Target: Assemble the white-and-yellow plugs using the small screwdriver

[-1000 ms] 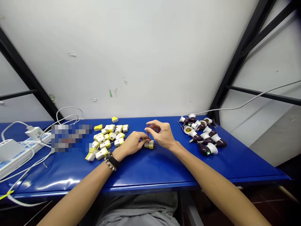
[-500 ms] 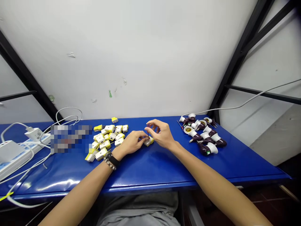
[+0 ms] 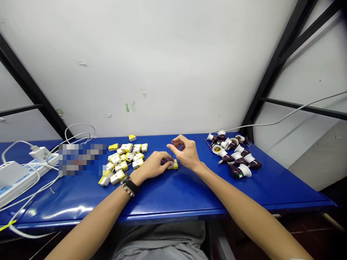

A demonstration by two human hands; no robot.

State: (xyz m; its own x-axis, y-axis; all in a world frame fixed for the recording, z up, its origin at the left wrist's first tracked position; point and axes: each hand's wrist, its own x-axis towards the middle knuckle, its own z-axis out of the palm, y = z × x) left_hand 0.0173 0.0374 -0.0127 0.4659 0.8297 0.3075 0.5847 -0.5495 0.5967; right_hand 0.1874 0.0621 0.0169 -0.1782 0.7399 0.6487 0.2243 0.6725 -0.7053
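left hand [image 3: 154, 167] pinches small yellow-and-white plastic plug [image 3: 174, 166] on blue tabletop [image 3: 173, 193], right hand [image 3: 187, 153] closed around thin upright screwdriver [image 3: 172, 152] (fingers partly hide plug); pile of matching plugs [image 3: 123, 160] left, brown-and-white lamp sockets [image 3: 234, 153] right.

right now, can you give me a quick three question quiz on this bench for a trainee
1. True or false: the right hand holds a small screwdriver upright over a plug.
2. Pick one: the heap of lamp sockets lies A) to the left of both hands, B) to the right of both hands, C) between the hands.
3. Fill the gap: the left hand steadies the plug on the ___ table.

Key: 1 true; 2 B; 3 blue.
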